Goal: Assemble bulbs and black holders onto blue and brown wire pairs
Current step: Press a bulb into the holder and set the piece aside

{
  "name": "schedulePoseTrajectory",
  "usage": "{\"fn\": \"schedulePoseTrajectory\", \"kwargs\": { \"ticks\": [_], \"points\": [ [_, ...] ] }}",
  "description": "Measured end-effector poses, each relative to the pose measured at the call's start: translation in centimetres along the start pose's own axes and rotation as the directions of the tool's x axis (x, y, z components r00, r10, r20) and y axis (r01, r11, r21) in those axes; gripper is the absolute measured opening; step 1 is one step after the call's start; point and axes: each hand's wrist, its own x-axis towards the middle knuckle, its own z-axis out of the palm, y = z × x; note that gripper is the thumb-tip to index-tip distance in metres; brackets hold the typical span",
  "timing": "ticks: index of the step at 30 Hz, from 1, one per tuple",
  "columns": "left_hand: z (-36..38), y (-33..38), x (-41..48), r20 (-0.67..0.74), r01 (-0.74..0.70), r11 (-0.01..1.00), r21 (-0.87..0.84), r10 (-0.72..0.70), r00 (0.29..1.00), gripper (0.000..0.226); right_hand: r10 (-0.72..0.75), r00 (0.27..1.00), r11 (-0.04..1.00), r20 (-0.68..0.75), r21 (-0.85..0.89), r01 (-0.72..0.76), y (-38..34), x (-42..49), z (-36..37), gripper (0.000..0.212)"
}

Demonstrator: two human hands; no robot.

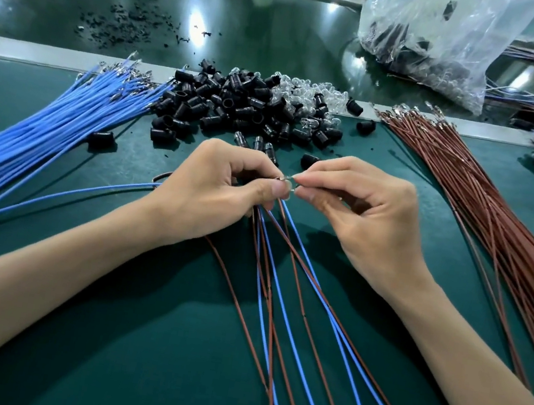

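Blue and brown wire pairs (269,237) fan from the bottom edge up across the green mat (134,338) into the left hand (212,190), whose curled fingers grip their top ends. Loose blue wires (43,134) lie far left and brown wires (486,207) far right. A heap of black holders (231,107) and clear bulbs (309,92) sits between them, beyond the hands. The right hand (361,209) pinches a small glinting piece (287,182) touching the left fingertips; whether it is a bulb or a terminal is unclear.
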Motion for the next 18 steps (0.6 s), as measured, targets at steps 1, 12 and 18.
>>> {"fn": "schedulePoseTrajectory", "kwargs": {
  "ticks": [1,12,18],
  "points": [
    [-0.04,0.06,0.02,0.003,0.016,1.0,-0.024,-0.016,1.0,0.021,-0.037,0.999,0.999,-0.006,-0.04,0.037,0.03,0.03,0.0,0.014],
    [-0.48,0.59,-0.12,0.081,0.033,0.984,-0.178,-0.018,0.997,0.016,-0.357,0.934,0.901,-0.017,-0.269,0.34,-0.03,0.16,-0.21,0.011],
    [-0.55,0.33,0.01,0.1,0.035,0.982,-0.185,-0.017,0.995,0.016,-0.319,0.948,0.924,-0.014,-0.226,0.308,-0.26,0.18,-0.23,0.009]
  ]
}}
